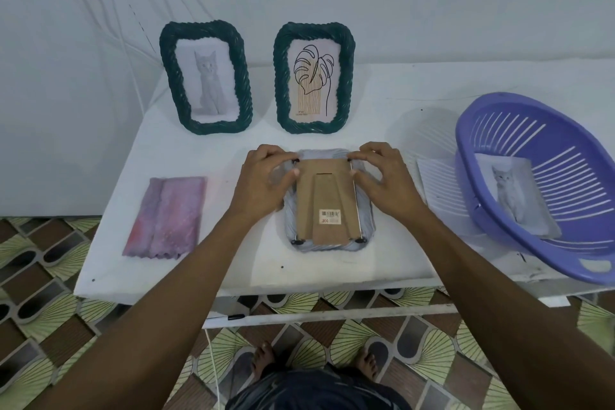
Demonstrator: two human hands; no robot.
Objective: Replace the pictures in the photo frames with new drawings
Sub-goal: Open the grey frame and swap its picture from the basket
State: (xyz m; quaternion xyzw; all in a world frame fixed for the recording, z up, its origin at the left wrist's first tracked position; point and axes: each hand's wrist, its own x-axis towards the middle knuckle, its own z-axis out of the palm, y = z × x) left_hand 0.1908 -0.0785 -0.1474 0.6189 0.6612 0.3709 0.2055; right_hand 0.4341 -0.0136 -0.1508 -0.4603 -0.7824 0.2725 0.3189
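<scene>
Left hand point(266, 176) and right hand point(382, 176), grip clamped on corners of grey frame point(365, 221); barcode sticker point(330, 216), red "300"

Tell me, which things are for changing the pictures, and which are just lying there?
For the job: face-down frame, held by left hand and right hand; cat frame; leaf frame; cat drawing in the basket; paper beside it.
Just lying about: pink cloth, it seems.

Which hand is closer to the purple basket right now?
Right. The right hand grips the right edge of the face-down frame, on the side toward the purple basket; the left hand holds its left edge, farther away.
</scene>
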